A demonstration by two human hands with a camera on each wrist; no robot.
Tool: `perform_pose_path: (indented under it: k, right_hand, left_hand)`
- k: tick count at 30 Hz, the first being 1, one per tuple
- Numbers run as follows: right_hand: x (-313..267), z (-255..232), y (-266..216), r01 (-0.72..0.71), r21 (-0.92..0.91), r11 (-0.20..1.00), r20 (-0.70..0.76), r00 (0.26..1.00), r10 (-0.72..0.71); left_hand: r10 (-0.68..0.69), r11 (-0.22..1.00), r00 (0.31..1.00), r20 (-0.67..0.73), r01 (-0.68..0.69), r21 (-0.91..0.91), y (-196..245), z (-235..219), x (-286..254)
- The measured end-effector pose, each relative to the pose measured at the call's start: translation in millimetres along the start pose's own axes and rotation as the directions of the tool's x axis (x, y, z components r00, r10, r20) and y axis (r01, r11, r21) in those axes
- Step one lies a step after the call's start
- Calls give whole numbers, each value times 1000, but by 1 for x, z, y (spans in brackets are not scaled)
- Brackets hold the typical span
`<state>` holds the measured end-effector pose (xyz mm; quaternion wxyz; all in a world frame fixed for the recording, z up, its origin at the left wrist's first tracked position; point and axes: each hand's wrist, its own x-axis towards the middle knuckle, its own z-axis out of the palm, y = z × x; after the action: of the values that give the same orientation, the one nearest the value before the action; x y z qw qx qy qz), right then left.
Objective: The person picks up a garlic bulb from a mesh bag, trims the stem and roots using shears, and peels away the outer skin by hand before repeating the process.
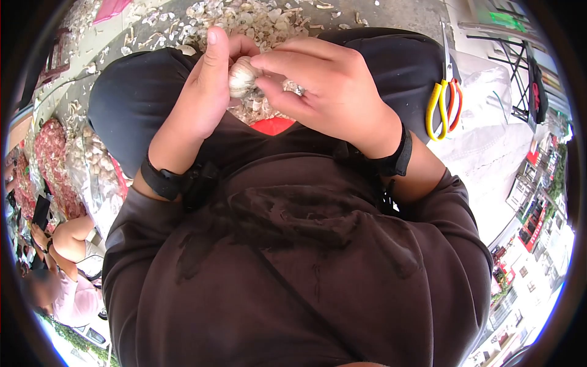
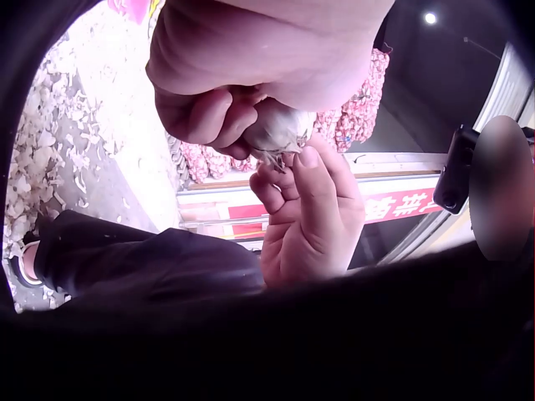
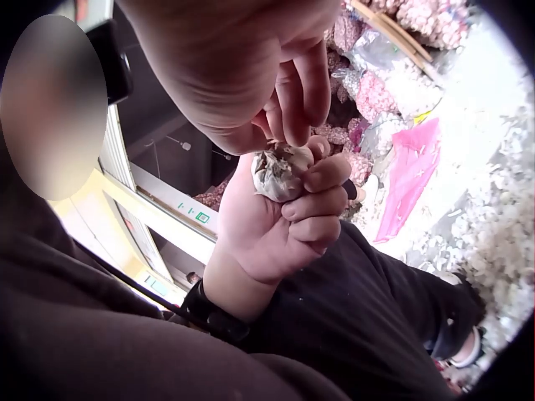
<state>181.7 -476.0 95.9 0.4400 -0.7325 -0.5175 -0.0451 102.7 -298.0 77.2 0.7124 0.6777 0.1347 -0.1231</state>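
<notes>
A whitish garlic bulb [image 1: 243, 77] is gripped in the curled fingers of the left hand [image 1: 205, 88], whose thumb points up. Beside it, the right hand [image 1: 342, 92] has its thumb and forefinger at the bulb. In the left wrist view, the right hand [image 2: 313, 221] pinches the dry, ragged end of the bulb [image 2: 280, 129] below the left hand [image 2: 259, 50]. The right wrist view has the bulb [image 3: 280, 173] against the left palm [image 3: 276, 225], papery end up, under the fingertips of the right hand [image 3: 242, 71].
Scissors [image 1: 445, 110] with yellow and red handles lie by the right knee. Loose garlic skins [image 1: 208, 21] cover the ground ahead. Filled net bags [image 1: 55, 159] and a seated person [image 1: 73, 293] are at the left. A pink sheet [image 3: 410, 171] lies near the skins.
</notes>
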Motion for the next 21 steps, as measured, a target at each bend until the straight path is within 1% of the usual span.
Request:
perform_pose_path:
  k: [2,3,5,9,12,14,15,17,20,21]
  right_hand:
    - [-2,-1,3,-16,-15,1000,51,999,16]
    - [-2,0,3,-3,-20,1000,29,1000,4]
    - [-1,2,4,21,-30,999,-14,1000,-21]
    - [-2,5,4,28,-90,996,-21,999,-30]
    - [-4,7,6,26,-145,989,-18,999,-29]
    - [-4,8,6,36,-162,986,-30,999,-41]
    - [-3,6,6,41,-140,989,7,999,-41]
    - [-3,-1,8,50,-95,994,81,996,-42]
    - [-2,-2,11,100,-59,993,77,992,-96]
    - [-2,-1,10,86,-64,994,79,994,-81]
  left_hand:
    - [-50,999,998,-41,51,11,6,7,-3]
    - [-75,997,995,-62,76,17,8,10,-3]
    - [-92,996,995,-39,91,-20,6,7,-3]
    - [-135,989,990,-40,132,-72,3,8,-1]
    - [-91,987,996,10,92,-131,-1,8,0]
    - [-105,984,994,7,105,-145,-1,8,-1]
    - [-112,982,994,5,111,-152,-1,8,-1]
    - [-149,979,988,39,153,-138,4,8,-2]
    - [-184,968,976,116,201,-154,3,1,-2]
    - [-191,962,970,150,215,-165,2,-1,-2]
